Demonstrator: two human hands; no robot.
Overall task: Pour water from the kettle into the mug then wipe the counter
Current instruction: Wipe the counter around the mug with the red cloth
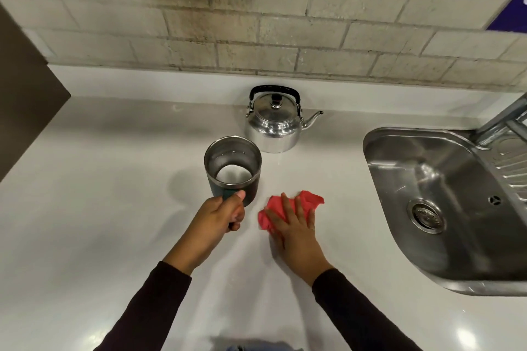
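A shiny metal kettle (272,122) with a black handle stands at the back of the white counter (114,179), spout pointing right. In front of it is a dark mug (232,168) with a steel inside, held by its handle in my left hand (221,216) and seemingly lifted a little off the counter. Whether it holds water I cannot tell. My right hand (293,231) lies flat, fingers spread, pressing a crumpled red cloth (288,208) onto the counter just right of the mug.
A stainless steel sink (427,202) with a drain and a tap (502,120) takes up the right side. A tiled wall (256,23) runs behind the counter. A dark panel (25,100) borders the counter at the left.
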